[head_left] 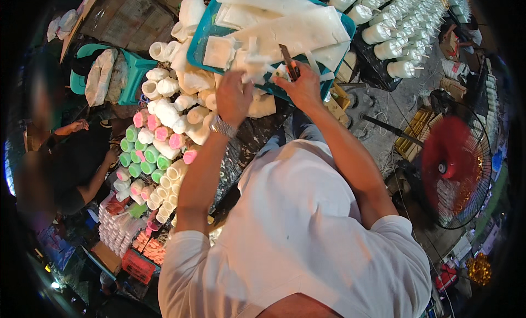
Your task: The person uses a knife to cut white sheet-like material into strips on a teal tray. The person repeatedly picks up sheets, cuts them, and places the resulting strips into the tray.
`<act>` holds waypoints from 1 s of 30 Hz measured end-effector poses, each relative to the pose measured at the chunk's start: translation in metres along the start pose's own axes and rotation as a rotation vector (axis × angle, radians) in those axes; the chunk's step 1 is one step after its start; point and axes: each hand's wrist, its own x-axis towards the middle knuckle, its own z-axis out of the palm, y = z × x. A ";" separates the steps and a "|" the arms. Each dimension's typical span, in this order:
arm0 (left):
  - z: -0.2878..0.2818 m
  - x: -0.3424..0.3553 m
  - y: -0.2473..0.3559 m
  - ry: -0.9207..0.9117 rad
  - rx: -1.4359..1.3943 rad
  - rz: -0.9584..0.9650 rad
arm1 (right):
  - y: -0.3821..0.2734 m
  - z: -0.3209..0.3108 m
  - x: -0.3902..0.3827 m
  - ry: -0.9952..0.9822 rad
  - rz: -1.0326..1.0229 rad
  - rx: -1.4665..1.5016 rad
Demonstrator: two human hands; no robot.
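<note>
Cutter knife [290, 64] sits in my right hand [303, 87], at 11 o'clock of the palm, blade up toward 11, over the near part of the tray; that hand is closed around the handle. My left hand [234, 96] is motion-blurred, fingers bent over the small white pieces [253, 64] at its 1 o'clock; can't tell if it grips one. Bigger white slabs [296, 30] lie at 12 o'clock of both hands, overlapping, in the teal tray [193, 50]. Watch [223, 127] on left wrist.

Around the tray: pale cylinders [164, 87] heaped at its 8 o'clock, dark plastic sheeting [234, 153] showing beside the left forearm. Room, by view: white wicked cylinders [378, 33] in rows between 1 and 2, red-bladed fan [455, 164] at 3 on grey floor [364, 107], red basket [137, 267] between 7 and 8, co-worker [76, 164] in dark clothes at 9, teal seat [130, 77] at 10.

Counts: one knife, one tray, one watch, one fan, one teal seat; roughly ten green cylinders [148, 167], at least five pink-ended ones [161, 133]; white wicked ones too many to count.
</note>
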 end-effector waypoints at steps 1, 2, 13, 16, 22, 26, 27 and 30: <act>0.012 -0.019 -0.002 0.013 -0.029 -0.054 | 0.005 0.008 0.010 0.047 -0.086 -0.031; 0.020 -0.037 -0.001 -0.028 -0.118 -0.154 | 0.001 0.008 0.017 -0.121 0.060 -0.040; 0.054 -0.049 0.015 -0.157 -1.139 -0.544 | 0.003 -0.039 0.015 -0.458 0.548 0.899; 0.057 -0.046 0.014 -0.169 -1.183 -0.717 | 0.014 -0.033 0.015 -0.478 0.414 0.763; 0.044 -0.029 0.015 -0.012 -0.068 -0.211 | 0.022 -0.038 0.016 -0.295 0.094 0.037; 0.030 -0.023 -0.013 0.129 0.047 -0.323 | 0.011 -0.026 0.023 -0.143 -0.255 -0.017; 0.031 -0.022 -0.017 0.143 0.063 -0.317 | 0.001 -0.016 0.027 -0.177 -0.257 0.011; 0.033 -0.019 -0.019 0.162 0.115 -0.311 | -0.026 0.016 0.050 -0.308 -0.242 -0.022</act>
